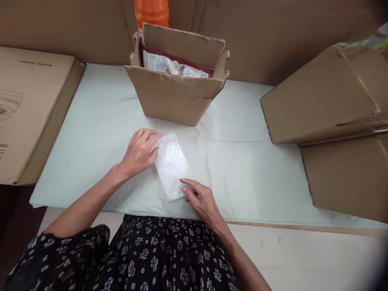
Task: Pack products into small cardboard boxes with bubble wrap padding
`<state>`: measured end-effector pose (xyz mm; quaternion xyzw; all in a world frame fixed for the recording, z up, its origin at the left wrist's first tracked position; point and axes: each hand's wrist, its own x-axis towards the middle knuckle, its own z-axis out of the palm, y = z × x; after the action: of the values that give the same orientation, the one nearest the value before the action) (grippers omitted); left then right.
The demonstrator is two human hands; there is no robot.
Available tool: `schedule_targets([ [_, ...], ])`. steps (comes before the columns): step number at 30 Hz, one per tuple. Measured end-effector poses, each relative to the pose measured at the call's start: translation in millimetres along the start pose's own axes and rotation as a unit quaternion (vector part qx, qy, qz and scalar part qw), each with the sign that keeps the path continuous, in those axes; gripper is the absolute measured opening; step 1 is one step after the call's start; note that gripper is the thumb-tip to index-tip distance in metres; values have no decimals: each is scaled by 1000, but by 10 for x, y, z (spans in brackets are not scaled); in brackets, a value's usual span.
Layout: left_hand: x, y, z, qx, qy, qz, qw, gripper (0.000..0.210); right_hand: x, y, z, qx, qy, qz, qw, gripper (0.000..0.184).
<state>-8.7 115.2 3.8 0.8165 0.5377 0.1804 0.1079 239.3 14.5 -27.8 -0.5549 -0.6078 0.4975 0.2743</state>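
Observation:
A small flat rectangle of bubble wrap, perhaps a pouch, lies slanted over the pale green cloth in front of me. My left hand grips its upper left edge, thumb on top and the other fingers partly hidden behind it. At the lower right edge, my right hand holds it between thumb and forefinger, the remaining fingers curled under. Just beyond stands an open cardboard box with its flaps up. Inside the box is a printed packet with a dark red border; its lower part is hidden.
An orange bottle rises behind the open box. On the left lies a large flat carton with a line drawing. Two more cardboard boxes, an upper one and a lower one, stand at the right. A cardboard wall closes the back.

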Motion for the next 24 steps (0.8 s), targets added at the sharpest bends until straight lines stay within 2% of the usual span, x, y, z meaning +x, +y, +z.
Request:
schedule_targets([
  [2, -401, 113, -3, -66, 14, 62, 996, 50, 25, -8, -61, 50, -24, 47, 997, 34],
  [4, -787, 272, 35, -105, -13, 99, 989, 58, 48, -31, -100, 94, -44, 81, 991, 39],
  [6, -1045, 429, 131, -112, -36, 115, 986, 58, 66, -55, -115, 128, -67, 101, 984, 44],
  [9, -1128, 567, 309, -130, 5, 101, 986, 41, 61, -76, -158, 159, -109, 120, 974, 53],
  [11, -1057, 581, 371, -172, 50, 51, 982, 28, 38, -80, -231, 148, -115, 113, 976, 58],
  [13, -973, 560, 368, -221, 51, -21, 974, 23, 14, -89, -314, 80, -65, 60, 993, 60],
  [15, -915, 536, 328, -254, 22, -87, 963, 27, 5, -122, -359, -22, 17, -41, 999, 58],
  [18, -888, 525, 293, -276, 0, -147, 950, 36, 23, -225, -307, -143, 89, -206, 964, 45],
  [21, -891, 535, 338, -284, 8, -171, 943, 39, 65, -313, -189, -234, 52, -333, 912, 32],
  [24, -886, 538, 389, -293, 18, -181, 939, 38, 141, -272, -109, -340, -19, -375, 862, 28],
])
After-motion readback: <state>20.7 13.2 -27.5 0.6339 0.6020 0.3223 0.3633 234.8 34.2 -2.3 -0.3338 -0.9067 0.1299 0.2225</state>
